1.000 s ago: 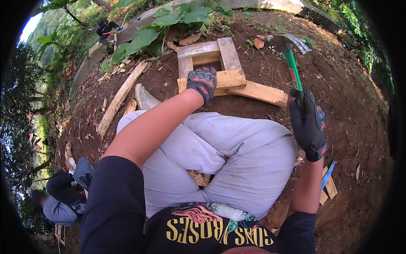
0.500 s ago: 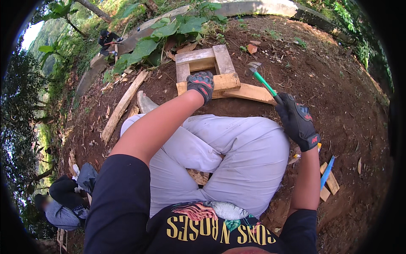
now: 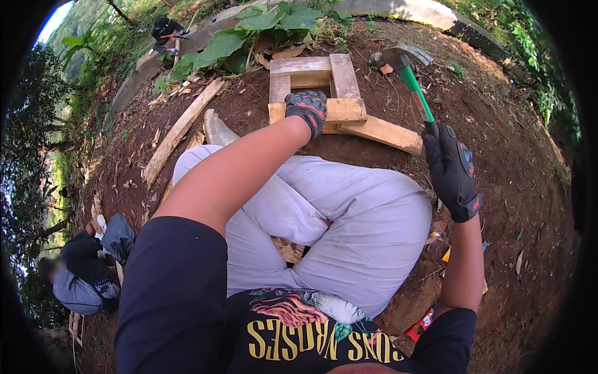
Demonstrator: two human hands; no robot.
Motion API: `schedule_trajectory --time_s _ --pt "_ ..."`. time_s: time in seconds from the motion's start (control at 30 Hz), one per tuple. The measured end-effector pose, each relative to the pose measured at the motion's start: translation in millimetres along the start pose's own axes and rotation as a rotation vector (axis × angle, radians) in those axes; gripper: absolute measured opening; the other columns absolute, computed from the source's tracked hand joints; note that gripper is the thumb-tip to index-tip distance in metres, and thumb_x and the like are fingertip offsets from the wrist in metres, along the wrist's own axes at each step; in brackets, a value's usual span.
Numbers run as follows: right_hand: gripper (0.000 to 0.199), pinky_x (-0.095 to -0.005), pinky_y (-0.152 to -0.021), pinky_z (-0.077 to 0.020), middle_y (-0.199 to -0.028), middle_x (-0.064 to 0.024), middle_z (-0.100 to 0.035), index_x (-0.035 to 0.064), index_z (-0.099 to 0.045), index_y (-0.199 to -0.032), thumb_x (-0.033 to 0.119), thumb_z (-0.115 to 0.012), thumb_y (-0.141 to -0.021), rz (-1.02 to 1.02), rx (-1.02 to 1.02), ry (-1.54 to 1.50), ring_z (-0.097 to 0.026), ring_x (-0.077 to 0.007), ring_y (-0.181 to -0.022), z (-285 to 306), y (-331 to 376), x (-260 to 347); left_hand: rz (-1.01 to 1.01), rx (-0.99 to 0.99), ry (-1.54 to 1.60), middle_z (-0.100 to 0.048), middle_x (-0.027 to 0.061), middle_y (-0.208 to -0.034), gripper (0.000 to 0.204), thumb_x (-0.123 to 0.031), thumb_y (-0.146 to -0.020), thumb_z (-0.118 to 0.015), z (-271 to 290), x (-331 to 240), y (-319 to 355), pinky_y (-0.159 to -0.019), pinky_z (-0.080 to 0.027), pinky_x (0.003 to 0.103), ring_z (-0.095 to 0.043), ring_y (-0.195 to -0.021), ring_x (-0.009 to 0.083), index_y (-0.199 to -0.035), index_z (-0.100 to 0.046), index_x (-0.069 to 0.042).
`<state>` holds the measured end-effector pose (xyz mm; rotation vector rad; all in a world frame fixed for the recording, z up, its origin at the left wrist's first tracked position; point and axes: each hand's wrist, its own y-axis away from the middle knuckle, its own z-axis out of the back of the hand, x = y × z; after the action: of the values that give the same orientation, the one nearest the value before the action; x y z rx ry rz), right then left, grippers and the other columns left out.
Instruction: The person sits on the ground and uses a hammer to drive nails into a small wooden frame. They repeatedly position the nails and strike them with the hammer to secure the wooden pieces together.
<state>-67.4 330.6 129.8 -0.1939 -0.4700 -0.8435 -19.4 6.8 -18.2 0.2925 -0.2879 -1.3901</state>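
My right hand (image 3: pixel 450 168), in a dark glove, is closed round the lower end of a hammer (image 3: pixel 413 93) with a green handle and a metal claw head. The hammer is held up, its head tilted to the far left of the hand. In front of my knees lies a small square wooden frame (image 3: pixel 301 64) of short boards. My left hand (image 3: pixel 307 111), gloved too, is closed over the frame's near plank (image 3: pixel 344 111); its fingertips are hidden, and I see no nail. A lighter board (image 3: pixel 392 136) runs out from under that plank toward the right.
A long rough board (image 3: pixel 182 131) lies on the soil at left, beside my boot (image 3: pixel 218 129). Large leaves (image 3: pixel 218 53) grow behind the frame. Two other people are on the left, one far (image 3: pixel 165 31) and one nearer (image 3: pixel 81 280). A red object (image 3: pixel 421 325) lies by my right arm.
My right hand has raised the hammer, and its head is now higher and further right. My left hand stays on the plank. The whole view has shifted slightly.
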Motion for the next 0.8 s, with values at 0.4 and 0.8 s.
schedule_trajectory --time_s 0.4,0.8 --pt "0.029 -0.0528 -0.073 -0.0524 -0.104 -0.0209 -0.070 0.0072 -0.064 -0.131 0.025 -0.055 -0.111 0.037 0.016 0.049 -0.070 -0.0409 -0.087 -2.1 -4.5 -6.7 -0.022 -0.052 -0.028 -0.076 0.0172 -0.120 0.039 -0.015 -0.088 -0.072 2.2 -4.6 3.0 -0.091 -0.059 0.049 -0.076 -0.112 0.0340 -0.125 -0.065 -0.004" --pt "0.026 -0.0518 -0.070 -0.0500 -0.094 -0.0196 -0.068 0.0042 -0.067 -0.120 0.026 -0.055 -0.112 -0.042 0.123 0.058 -0.067 -0.0397 -0.080 -3.9 -5.7 -2.7 -0.007 -0.068 -0.033 -0.074 0.0162 -0.120 0.043 -0.018 -0.088 -0.074 0.2 -8.0 -0.3 -0.091 -0.059 0.050 -0.075 -0.112 0.0332 -0.127 -0.063 -0.004"
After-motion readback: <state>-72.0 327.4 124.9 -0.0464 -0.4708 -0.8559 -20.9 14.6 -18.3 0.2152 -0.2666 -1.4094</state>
